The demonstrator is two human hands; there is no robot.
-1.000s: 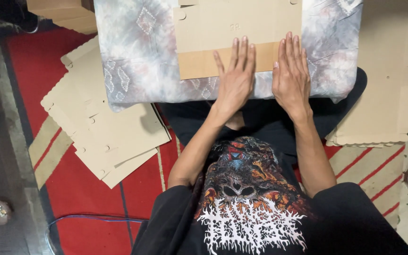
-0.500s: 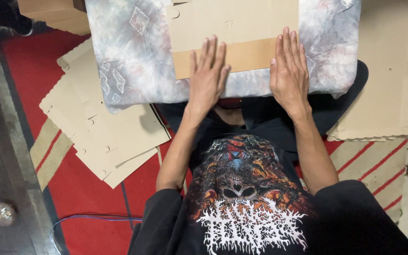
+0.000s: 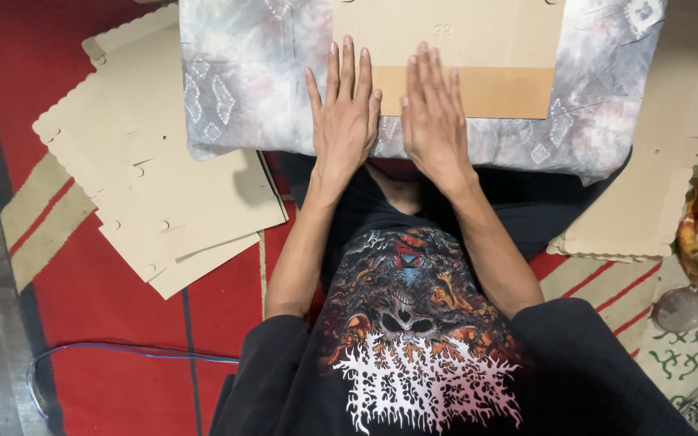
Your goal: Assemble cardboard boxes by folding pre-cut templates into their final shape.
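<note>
Cardboard sheet lies on my grey cushion. My left hand and right hand press flat, fingers wide, holding nothing. I think I'm flattening its fold, so pushing evenly matters.

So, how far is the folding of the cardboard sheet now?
Done: the near flap of the cardboard sheet is folded over, showing darker. In hand: left hand and right hand lie flat at that fold, on the cushion. Left: the flat cardboard stacks lie unfolded.
</note>
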